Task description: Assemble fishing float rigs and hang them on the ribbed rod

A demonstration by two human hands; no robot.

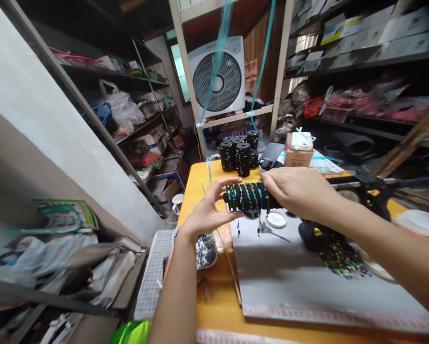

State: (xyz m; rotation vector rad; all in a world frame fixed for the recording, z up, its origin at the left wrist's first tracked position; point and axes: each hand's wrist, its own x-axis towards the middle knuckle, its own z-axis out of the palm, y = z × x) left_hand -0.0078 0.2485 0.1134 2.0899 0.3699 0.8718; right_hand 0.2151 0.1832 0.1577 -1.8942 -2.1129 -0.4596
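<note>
A black roll wrapped with rows of beaded bracelets (249, 197) in green, blue and black lies crosswise above the table. My left hand (212, 203) curls round its left end, index finger over the top and thumb below. Over the right end, the fingers of my right hand (289, 188) are closed, their tips partly hidden. Two short beaded ends dangle under the roll, close to a small white dish (276, 219) and a grey metal tool (272, 231). Loose multicoloured beads (345, 258) are heaped under my right forearm on a grey board (282, 282).
Several black spools (242, 160) stand at the back of the yellow table (214, 306). Beyond them is a box fan (218, 79). A carton (298, 157) carries a white device. A black metal stand (365, 188) sits at right. Loaded shelves line both sides.
</note>
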